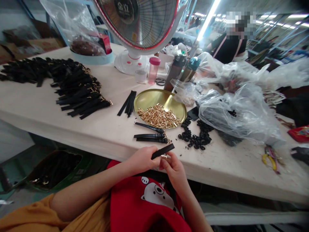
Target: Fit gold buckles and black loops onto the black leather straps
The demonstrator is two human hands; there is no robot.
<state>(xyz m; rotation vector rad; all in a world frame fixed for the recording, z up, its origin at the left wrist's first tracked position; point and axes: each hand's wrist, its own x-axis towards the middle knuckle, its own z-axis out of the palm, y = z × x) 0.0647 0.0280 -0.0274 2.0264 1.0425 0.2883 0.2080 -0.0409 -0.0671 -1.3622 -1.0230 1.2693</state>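
Slippage worries us: our left hand and right hand pinch a black strap by its gold fitting, and a fumble could drop it into the brass tray ahead of the hands.

Left hand and right hand close together — both curled inward, wrists bent.

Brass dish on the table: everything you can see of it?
The round, shallow dish looks like polished brass, with a smooth low rim and a glossy, reflective inside. It lies flat on the pale table, holding a loose heap of small gold-coloured metal fittings across its lower half. Black straps lie at its front edge, one seeming to reach the rim; a clear plastic bag sits at its upper right.
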